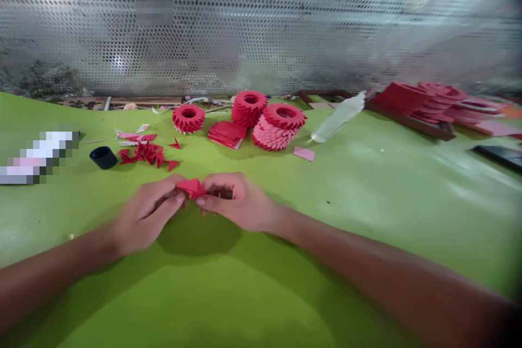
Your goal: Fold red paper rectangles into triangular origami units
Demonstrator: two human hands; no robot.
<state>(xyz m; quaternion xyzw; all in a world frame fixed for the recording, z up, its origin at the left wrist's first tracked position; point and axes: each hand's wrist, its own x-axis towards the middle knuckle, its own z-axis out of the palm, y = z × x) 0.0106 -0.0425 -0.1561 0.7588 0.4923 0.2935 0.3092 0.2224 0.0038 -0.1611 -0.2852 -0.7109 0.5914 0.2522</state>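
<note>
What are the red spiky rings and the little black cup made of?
The red spiky ring looks like folded matte paper: crisp points stick out all round. The black cup could be plastic or rubber; it looks smooth and dark.

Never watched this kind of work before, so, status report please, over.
Left hand and right hand both pinching red folded paper. Small red folded pieces ahead, clear of both hands.

Red folded paper (small, creased) between two hands.
</note>
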